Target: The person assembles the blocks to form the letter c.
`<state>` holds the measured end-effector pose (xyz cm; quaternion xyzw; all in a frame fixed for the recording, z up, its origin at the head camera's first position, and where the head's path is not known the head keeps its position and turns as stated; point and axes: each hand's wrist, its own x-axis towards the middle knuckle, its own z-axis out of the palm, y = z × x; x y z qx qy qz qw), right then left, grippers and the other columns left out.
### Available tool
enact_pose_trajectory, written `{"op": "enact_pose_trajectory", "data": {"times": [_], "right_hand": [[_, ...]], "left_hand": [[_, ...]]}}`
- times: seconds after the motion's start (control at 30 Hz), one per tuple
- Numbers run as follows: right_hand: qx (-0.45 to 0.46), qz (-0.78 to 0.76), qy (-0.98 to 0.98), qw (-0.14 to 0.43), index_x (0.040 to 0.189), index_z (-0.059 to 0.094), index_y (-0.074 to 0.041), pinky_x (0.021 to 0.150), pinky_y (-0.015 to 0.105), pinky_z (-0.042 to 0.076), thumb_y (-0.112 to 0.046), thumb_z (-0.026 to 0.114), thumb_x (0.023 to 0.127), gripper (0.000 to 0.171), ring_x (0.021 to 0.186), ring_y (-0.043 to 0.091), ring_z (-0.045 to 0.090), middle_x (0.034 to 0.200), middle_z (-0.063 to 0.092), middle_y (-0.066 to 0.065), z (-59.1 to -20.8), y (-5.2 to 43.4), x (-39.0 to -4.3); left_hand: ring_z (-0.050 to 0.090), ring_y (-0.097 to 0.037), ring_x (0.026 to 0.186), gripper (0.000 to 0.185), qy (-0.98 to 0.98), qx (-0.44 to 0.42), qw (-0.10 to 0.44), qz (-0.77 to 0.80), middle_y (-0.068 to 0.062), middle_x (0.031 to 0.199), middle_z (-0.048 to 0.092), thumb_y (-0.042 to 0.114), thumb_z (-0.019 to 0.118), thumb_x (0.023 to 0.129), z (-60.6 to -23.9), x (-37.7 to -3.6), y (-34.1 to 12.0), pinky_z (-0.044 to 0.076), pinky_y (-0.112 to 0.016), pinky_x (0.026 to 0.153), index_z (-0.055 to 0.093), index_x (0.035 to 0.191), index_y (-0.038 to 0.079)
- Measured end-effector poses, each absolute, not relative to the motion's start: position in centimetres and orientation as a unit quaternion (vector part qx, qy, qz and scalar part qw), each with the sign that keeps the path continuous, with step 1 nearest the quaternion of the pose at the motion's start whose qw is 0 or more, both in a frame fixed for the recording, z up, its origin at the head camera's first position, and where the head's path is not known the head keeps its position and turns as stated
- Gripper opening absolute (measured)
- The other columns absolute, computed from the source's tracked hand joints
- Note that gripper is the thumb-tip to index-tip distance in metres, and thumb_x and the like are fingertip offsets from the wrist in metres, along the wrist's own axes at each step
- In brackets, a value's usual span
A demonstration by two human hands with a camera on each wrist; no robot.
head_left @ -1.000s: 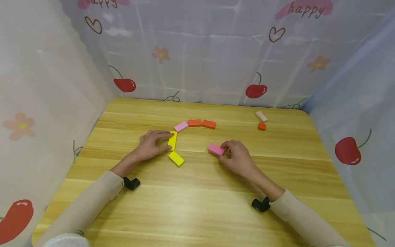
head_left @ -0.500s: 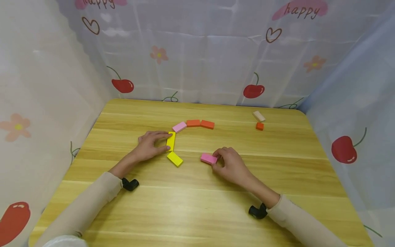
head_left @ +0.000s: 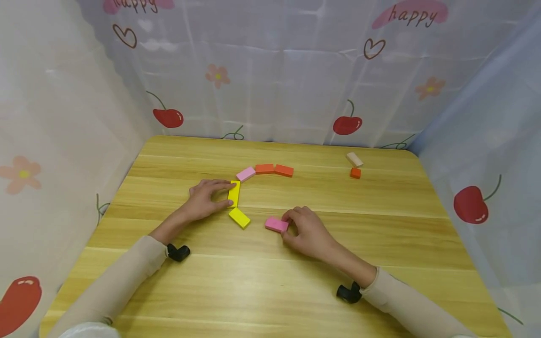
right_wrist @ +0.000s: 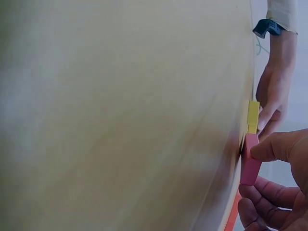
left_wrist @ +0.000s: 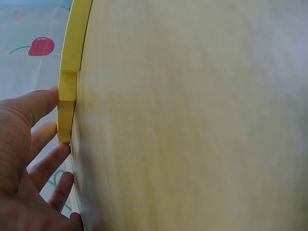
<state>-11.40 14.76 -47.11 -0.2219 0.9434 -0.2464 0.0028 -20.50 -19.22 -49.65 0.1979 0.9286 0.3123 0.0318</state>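
- The work surface was a light wooden table (head_left: 270, 291), enclosed on three sides by a translucent curtain printed with cherries, flowers and hearts (head_left: 270, 84).
- The left hand (head_left: 202, 201) lay on the table, with index finger and thumb pinching an upright-lying flat yellow rectangular wooden block (head_left: 234, 193) by its ends.
- A second yellow rectangular block (head_left: 239, 218) lay angled just beside and nearer the person.
- The right hand (head_left: 307, 231) gripped a flat pink rectangular wooden block (head_left: 276, 224) with curled fingers at its right end; the block rested on the table, near the second yellow block but apart from it.
- A pale pink block (head_left: 245, 174) and two orange blocks (head_left: 274, 169) formed an arc beyond the hands.
- A beige block (head_left: 354, 159) and a small orange block (head_left: 356, 173) lay well apart at the far right.
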Motion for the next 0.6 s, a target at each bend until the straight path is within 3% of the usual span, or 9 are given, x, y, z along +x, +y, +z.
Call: {"op": "enact_pose_trajectory", "data": {"times": [0.6], "right_hand": [[-0.250, -0.208, 0.946, 0.015, 0.103, 0.065, -0.020, 0.090, 0.032, 0.042, -0.033, 0.074, 0.080, 0.028, 0.087, 0.009, 0.049, 0.095, 0.065, -0.010, -47.1, 12.8, -10.8]], "left_hand": [[0.036, -0.032, 0.135, 0.055, 0.930, 0.197, 0.034, 0.309, 0.002, 0.148, 0.052, 0.048, 0.070, 0.088, -49.4, -20.3, -19.3, 0.016, -0.059, 0.097, 0.057, 0.139, 0.033]]}}
